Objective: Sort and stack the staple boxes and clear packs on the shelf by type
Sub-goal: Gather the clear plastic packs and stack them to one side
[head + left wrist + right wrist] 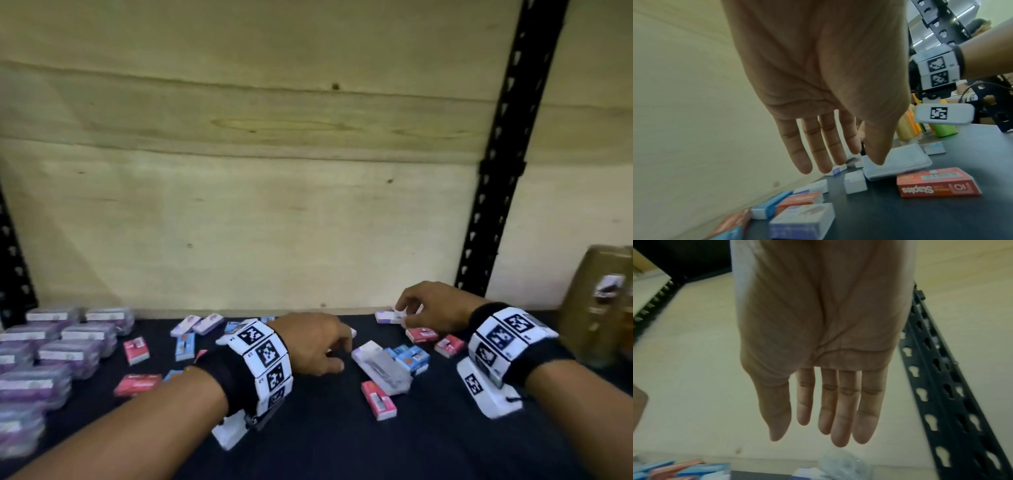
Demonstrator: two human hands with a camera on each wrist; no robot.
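Small red [136,349], blue [411,358] and purple staple boxes [202,323] lie scattered on the dark shelf [342,442]. Clear packs with purple labels are stacked at the left [61,346]. One loose clear pack [380,370] lies in the middle, partly on the blue boxes. My left hand [337,353] hovers just left of that clear pack [896,160], fingers straight, holding nothing. My right hand [406,315] reaches over a purple box [385,317] by the back wall. In the right wrist view its fingers [840,426] hang straight and empty.
A plywood back wall [274,205] closes the shelf behind. A black perforated upright [503,154] stands at the right rear, with a brown wrapped bundle [599,301] beyond it. A red Staples box [937,183] lies near my left hand.
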